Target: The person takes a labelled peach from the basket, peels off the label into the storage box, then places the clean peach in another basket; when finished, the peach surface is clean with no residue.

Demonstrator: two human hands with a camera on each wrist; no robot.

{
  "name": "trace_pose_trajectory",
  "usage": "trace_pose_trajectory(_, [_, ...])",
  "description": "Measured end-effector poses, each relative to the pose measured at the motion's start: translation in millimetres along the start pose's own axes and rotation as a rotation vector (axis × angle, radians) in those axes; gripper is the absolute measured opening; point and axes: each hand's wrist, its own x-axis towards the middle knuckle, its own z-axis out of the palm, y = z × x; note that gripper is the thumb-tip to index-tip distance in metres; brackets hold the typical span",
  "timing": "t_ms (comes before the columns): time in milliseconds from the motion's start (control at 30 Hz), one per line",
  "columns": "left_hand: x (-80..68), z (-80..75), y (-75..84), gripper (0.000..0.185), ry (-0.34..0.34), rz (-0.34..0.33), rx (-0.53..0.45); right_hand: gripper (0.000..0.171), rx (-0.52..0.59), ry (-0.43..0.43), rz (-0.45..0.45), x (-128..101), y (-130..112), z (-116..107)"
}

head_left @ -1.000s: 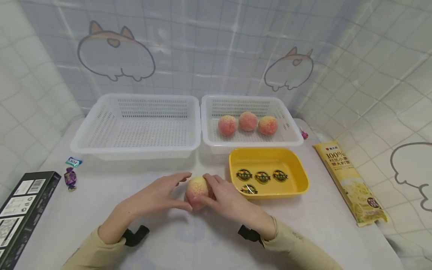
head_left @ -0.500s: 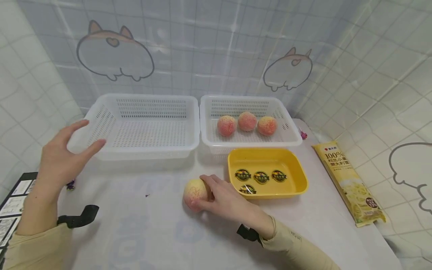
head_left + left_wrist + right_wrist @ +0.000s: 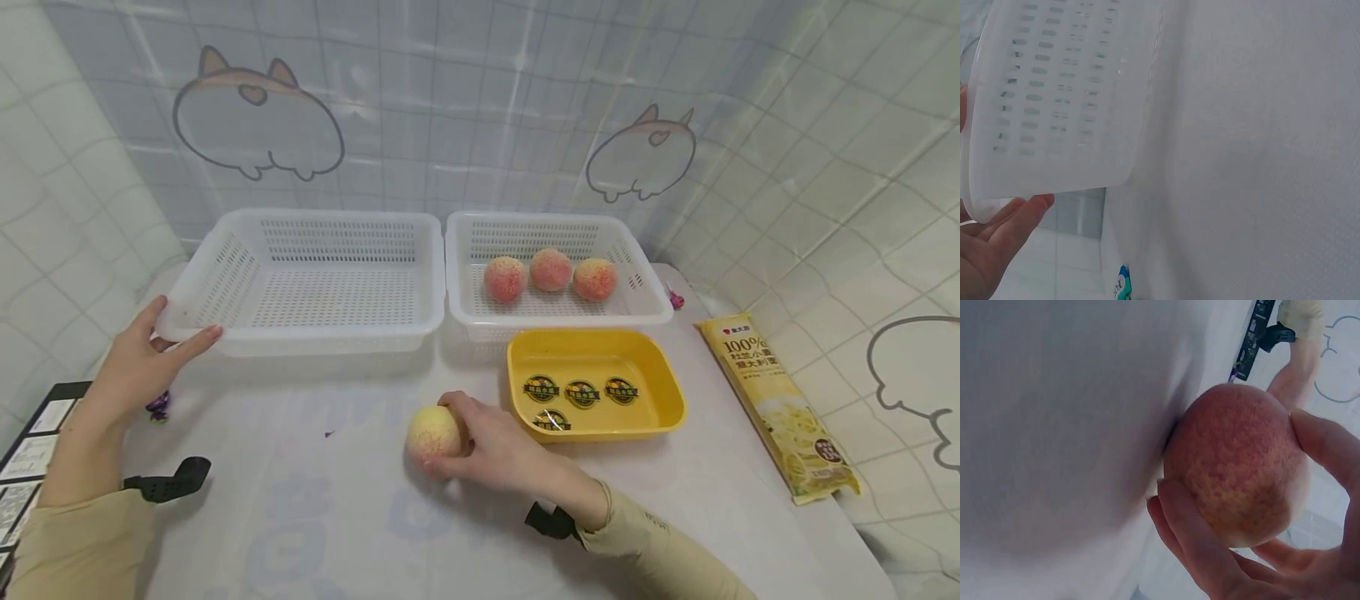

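My right hand (image 3: 495,442) holds a yellow-and-pink peach (image 3: 433,435) at the middle of the table, thumb in front and fingers behind. The right wrist view has this peach (image 3: 1238,465) between the thumb and the fingertips, close by the tabletop. At the left, my left hand (image 3: 142,362) grips the front left corner of a white plastic basket (image 3: 352,335) with nothing in it. In the left wrist view the fingers (image 3: 1019,228) reach under the rim of the basket (image 3: 1054,125), and a bit of thumb shows at the left edge.
A second white basket (image 3: 562,320) holds three peaches (image 3: 551,269). Before it stands a yellow tray (image 3: 667,400) with several round black stickers (image 3: 582,394). A noodle packet (image 3: 780,408) lies right, a black box (image 3: 33,450) and a purple-wrapped candy (image 3: 158,407) left.
My left hand has left the peach, swung out to the left and taken hold of the empty basket's corner. My right hand keeps the peach, now turned with more yellow showing.
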Motion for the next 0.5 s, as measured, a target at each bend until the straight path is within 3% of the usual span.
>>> trace_pose_trajectory(200, [0.2, 0.8, 1.2, 0.105, 0.005, 0.001, 0.009, 0.064, 0.179, 0.025, 0.039, -5, -9, -20])
trace_pose_trajectory(367, [0.5, -0.2, 2.1, 0.105, 0.009, -0.01, 0.012, 0.062, 0.217, 0.026, 0.017, 2, -19, -81])
trace_pose_trajectory(500, [0.6, 0.1, 1.4, 0.105, 0.009, -0.017, 0.017, 0.063, 0.185, 0.053, 0.075, 23, -14, -141])
